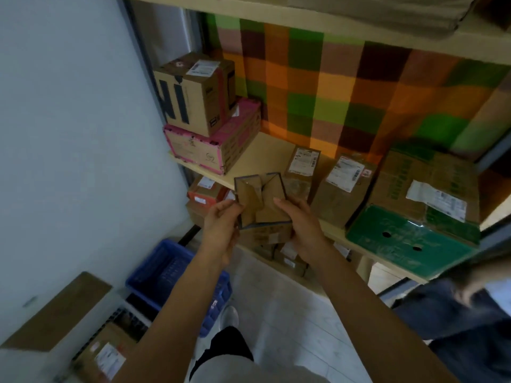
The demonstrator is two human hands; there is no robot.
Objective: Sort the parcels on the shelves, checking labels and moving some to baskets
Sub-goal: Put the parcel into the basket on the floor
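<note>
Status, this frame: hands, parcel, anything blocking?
Left hand, right hand both hold the small box. Box at the shelf edge, flaps up. Blue basket below left, way looks open.

In front of the wooden shelf [265, 156], a small brown box [261, 201] hides the fingers of the left hand [221, 222] and right hand [301, 225] gripping it. White labels [345, 172] on the shelf parcels [337, 200] are too blurred to read. Under the shelf, the lower parcels [290, 261] sit half covered by the hands. Below and left of the shelf, a forearm [177, 313] crosses the blue basket [163, 269]. Right of the shelf, a blurred dark blue shape [456, 313] runs off the edge.
</note>
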